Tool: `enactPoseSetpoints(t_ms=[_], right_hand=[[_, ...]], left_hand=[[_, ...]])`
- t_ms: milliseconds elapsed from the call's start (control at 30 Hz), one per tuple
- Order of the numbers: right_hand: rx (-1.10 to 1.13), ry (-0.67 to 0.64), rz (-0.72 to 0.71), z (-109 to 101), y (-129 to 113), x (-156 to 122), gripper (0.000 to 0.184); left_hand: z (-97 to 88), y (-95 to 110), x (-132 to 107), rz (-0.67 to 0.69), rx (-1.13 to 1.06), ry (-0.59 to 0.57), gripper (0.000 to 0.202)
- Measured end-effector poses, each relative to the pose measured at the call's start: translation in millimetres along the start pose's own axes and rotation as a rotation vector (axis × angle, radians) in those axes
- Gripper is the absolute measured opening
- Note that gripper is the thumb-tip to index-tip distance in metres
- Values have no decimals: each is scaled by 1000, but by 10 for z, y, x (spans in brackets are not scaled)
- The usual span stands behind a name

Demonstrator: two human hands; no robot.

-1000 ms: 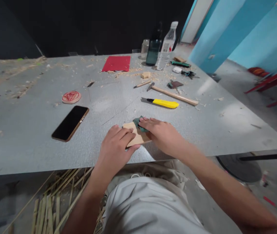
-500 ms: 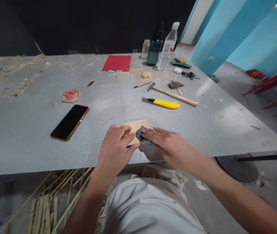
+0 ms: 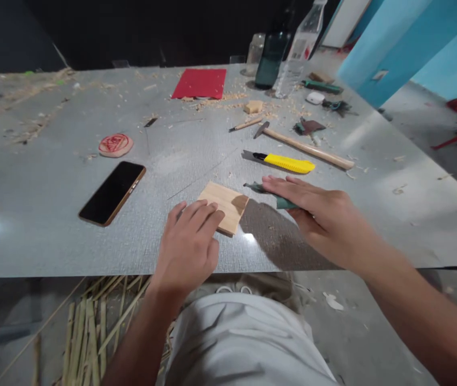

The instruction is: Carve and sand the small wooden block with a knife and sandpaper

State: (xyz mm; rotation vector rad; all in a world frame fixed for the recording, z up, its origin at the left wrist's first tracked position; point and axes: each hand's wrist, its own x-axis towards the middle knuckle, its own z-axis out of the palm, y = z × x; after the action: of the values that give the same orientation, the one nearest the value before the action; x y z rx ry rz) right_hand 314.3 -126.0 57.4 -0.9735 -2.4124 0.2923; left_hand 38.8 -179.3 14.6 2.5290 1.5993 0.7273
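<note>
A small pale wooden board lies flat near the table's front edge. My left hand holds it down, its fingers bent over the board's left part and hiding that side. To the right of the board, and apart from it, is my right hand. It is closed on a dark green folded piece of sandpaper, which pokes out beneath the fingers just above the table. A dark shadow falls across the board's right corner.
Beyond the hands lie a yellow utility knife, a hammer and a carving tool. A phone and a round red-marked piece are at left. Bottles, red paper and wood shavings are farther back.
My right hand has moved right with the sandpaper, off the board. The board has turned under my left hand, and more of it shows. The view has shifted slightly.
</note>
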Motion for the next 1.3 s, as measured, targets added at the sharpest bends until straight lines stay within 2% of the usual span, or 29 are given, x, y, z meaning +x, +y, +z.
enactPoseSetpoints(t_ms=[133,200,367,467,500,633,833,933,1067,1167,1300], right_hand=[[-2,152,2,70,-76,5,71],[-13,172,-7,121,-120,-6,70],[-45,-48,-75,286,-192,-43,69],[-74,-123,-94,353,-214,-28,67],[-79,-127,-104,365,-219,-14,66],[-105,-150,-138,385,-244,77,59],[-262,-308,-159,363,-333,217,44],[-349,-333,-190,287,-441,103,45],[-386,-293,-244,200,-628,-296,50],[-371,-250,-213,199,-714,-561,55],[-251,-218,-125,213,-673,-576,63]], left_hand=[[-101,10,-30,95,-107,-91,45],[-131,28,-63,157,-142,-114,38],[-90,53,-177,168,-103,-122,26],[-35,46,-243,207,-71,-101,51],[-20,44,-260,214,-57,-82,53],[23,51,-283,234,-7,-8,45],[86,66,-285,224,-1,75,34],[112,68,-308,200,-13,90,33],[107,82,-332,164,-62,90,34],[75,89,-335,160,-106,58,36],[44,84,-329,164,-132,51,36]])
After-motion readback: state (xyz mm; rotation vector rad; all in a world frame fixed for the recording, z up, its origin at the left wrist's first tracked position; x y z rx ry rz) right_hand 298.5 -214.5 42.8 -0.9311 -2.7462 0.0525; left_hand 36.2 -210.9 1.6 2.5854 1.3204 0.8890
